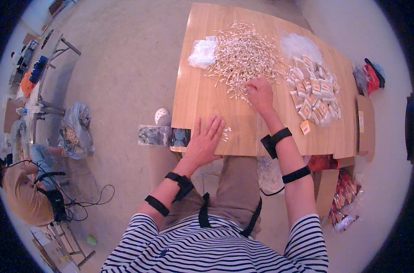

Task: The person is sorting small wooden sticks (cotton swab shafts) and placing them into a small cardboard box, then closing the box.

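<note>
A wide heap of loose cotton swabs (245, 52) covers the middle of the wooden table (193, 98). At the heap's near right edge is my right hand (261, 94), its fingers bent and pinched together. Whatever lies between those fingertips is hidden. My left hand (204, 141) rests flat near the table's front edge, fingers stretched out. Just right of its fingertips lies a small bunch of cotton swabs (226, 133), partly covered by the hand.
Clear plastic bags (203, 53) lie left of the heap, more plastic (301, 48) at its right. Small filled packets (313, 88) are piled on the right, with one yellow packet (305, 127) apart. Cardboard boxes (365, 125) stand beside the table. Another person (27, 195) sits far left.
</note>
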The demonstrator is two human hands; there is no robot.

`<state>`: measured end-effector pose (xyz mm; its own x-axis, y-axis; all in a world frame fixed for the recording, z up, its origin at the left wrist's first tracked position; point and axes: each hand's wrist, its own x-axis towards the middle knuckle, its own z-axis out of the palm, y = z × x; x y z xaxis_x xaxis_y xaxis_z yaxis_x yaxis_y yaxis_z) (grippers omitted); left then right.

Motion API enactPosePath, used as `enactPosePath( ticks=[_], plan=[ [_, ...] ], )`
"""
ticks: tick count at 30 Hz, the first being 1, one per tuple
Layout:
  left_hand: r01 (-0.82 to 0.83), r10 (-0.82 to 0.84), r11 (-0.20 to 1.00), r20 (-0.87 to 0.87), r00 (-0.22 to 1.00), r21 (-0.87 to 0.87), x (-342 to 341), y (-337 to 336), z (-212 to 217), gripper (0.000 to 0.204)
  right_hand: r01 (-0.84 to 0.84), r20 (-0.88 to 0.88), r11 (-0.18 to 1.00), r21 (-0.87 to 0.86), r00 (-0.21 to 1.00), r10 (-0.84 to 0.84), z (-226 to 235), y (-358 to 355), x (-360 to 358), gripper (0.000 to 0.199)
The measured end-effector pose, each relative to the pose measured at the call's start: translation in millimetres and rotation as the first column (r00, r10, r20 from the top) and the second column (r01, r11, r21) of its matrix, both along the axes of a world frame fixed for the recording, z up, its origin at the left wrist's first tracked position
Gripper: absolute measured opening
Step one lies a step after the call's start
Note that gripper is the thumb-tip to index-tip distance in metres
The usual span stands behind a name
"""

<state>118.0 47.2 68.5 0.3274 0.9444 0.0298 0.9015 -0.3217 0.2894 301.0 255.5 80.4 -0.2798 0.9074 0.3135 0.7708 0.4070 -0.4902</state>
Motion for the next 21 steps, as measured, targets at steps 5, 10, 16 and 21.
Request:
enactPosePath(
  ticks=[5, 10, 16, 21],
  plan=[
    [-0.001, 0.001, 1.000, -0.017, 1.000, 0.020, -2, -1, -1, 0.120, -0.152, -0.117, 0.976, -0.157, 0.984, 0.134, 19, -18, -9, 0.019],
    [-0.002, 0.002, 0.999, -0.004, 1.000, 0.034, -1, -1, -1, 0.119, -0.215, 0.131, 0.911, -0.351, 0.952, 0.275, -32, -44, -33, 0.022],
    [-0.015, 0.015, 1.000, -0.012, 1.000, 0.003, -1, -2, 0, 0.112, -0.071, 0.059, 0.930, -0.361, 0.993, 0.099, -9, -67, -18, 0.020],
    [-0.007, 0.007, 1.000, -0.008, 1.000, 0.018, 0, -2, 2, 0.117, -0.060, 0.002, 0.952, -0.300, 0.998, 0.063, -23, -78, -4, 0.022]
  ],
)
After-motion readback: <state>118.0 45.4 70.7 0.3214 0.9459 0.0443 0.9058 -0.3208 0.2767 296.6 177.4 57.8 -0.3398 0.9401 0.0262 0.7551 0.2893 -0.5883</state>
